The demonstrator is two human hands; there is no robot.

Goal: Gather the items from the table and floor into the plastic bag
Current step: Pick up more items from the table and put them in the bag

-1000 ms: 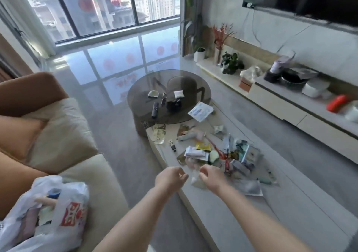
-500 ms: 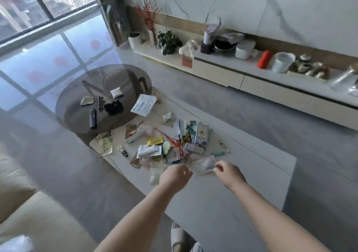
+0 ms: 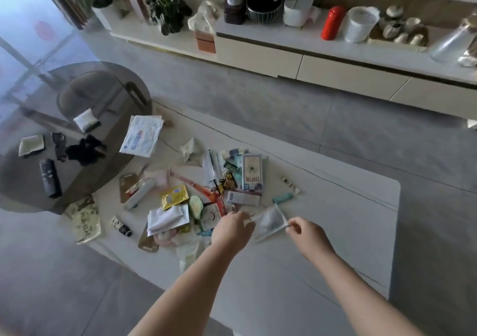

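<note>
A heap of small packets, sachets and boxes (image 3: 204, 196) lies on the white low table (image 3: 335, 232). Between my hands is a clear plastic pouch (image 3: 271, 219), stretched just above the table at the heap's right edge. My left hand (image 3: 232, 230) pinches its left edge and my right hand (image 3: 307, 232) pinches its right corner. A white packet stack (image 3: 167, 218), a yellow sachet (image 3: 175, 196) and a "TAMPON" box (image 3: 252, 171) lie in the heap. The plastic bag is out of view.
A round smoked-glass table (image 3: 77, 108) to the left carries a remote (image 3: 49, 178), black items and packets. A white envelope (image 3: 142, 139) overlaps both tables. A printed packet (image 3: 85, 222) hangs at the table's left edge. A long cabinet (image 3: 322, 62) with jars and plants runs behind.
My view swung right and down, away from the sofa and the plastic bag. Both hands moved from the heap's near edge to the clear pouch and took hold of it.
</note>
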